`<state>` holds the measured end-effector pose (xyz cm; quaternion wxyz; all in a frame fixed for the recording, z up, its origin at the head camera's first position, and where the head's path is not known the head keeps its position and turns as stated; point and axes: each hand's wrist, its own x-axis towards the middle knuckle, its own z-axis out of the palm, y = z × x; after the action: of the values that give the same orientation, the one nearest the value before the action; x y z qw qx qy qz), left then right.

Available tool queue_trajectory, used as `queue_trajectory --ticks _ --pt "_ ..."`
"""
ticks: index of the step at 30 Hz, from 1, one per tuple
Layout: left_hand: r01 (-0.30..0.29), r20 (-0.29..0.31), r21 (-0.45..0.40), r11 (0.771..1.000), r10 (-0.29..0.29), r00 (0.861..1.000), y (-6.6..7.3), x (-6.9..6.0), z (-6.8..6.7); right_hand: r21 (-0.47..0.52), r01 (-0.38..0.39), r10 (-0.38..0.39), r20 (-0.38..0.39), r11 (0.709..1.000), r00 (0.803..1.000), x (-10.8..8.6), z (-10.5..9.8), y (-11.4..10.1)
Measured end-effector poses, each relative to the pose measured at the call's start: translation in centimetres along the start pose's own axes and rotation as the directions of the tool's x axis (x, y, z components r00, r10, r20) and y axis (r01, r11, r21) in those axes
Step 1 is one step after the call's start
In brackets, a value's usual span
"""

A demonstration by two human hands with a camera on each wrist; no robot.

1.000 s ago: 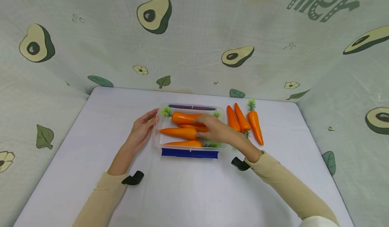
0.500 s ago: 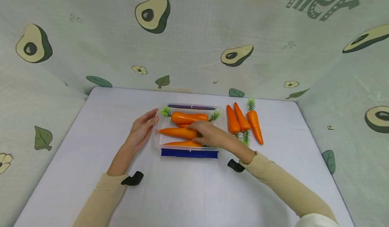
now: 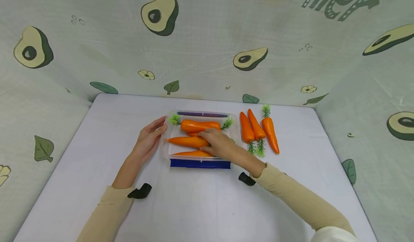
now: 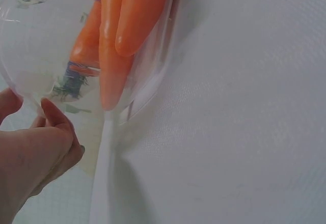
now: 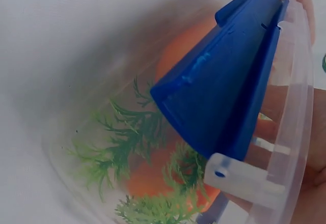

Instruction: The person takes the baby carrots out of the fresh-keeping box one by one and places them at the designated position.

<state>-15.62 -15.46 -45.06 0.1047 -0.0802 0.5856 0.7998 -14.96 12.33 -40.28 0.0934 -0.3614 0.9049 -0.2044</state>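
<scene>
A clear plastic container [image 3: 164,150] with blue latches sits on the white table, several orange carrots inside. My left hand [image 3: 147,141] holds its left wall; the left wrist view shows thumb and fingers of the left hand [image 4: 46,152] at the clear wall [image 4: 35,61]. Reaching inside from the right, my right hand [image 3: 221,143] grips the stem end of a carrot [image 3: 184,141]. Another carrot [image 3: 197,125] lies along the back, and one [image 3: 192,153] along the front. In the right wrist view, a blue latch [image 5: 219,76] and the wall hide most of the right fingers; green tops [image 5: 132,122] show through.
Three carrots lie on the table right of the container: one [image 3: 247,128] nearest it, a second [image 3: 257,125] beside that, and a third [image 3: 270,134] with its leafy top toward the back. A cloth backdrop [image 3: 200,48] with avocado prints rises behind and beside the table [image 3: 181,206].
Inside the container, my right hand has moved from the back carrot toward the front, onto the middle carrot's stem end. The back carrot is uncovered. My left hand stays at the left wall.
</scene>
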Motion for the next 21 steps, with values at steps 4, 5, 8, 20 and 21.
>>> queue_trajectory --ticks 4,5,8,20,21 --pt "-0.007 -0.001 0.004 1.000 0.007 1.000 -0.1 0.0 -0.1 -0.034 -0.006 0.005 -0.031 0.999 0.999 -0.1 0.2 -0.1" --pt "-0.008 -0.002 0.005 1.000 0.008 1.000 -0.1 0.0 -0.1 -0.037 -0.007 0.005 -0.036 0.999 0.999 -0.1 0.2 -0.2" --pt "-0.010 -0.003 0.002 1.000 0.010 1.000 -0.1 0.0 0.0 -0.034 -0.007 0.005 -0.047 0.999 0.999 -0.1 0.2 -0.2" --pt "-0.001 -0.007 0.000 1.000 0.001 1.000 -0.1 0.1 0.0 0.016 -0.011 0.012 -0.046 1.000 0.999 -0.6 -0.8 -0.2" --pt "0.000 -0.007 -0.003 1.000 0.000 1.000 -0.1 0.1 0.0 0.019 -0.016 0.017 -0.046 1.000 0.999 -0.7 -0.9 -0.2"
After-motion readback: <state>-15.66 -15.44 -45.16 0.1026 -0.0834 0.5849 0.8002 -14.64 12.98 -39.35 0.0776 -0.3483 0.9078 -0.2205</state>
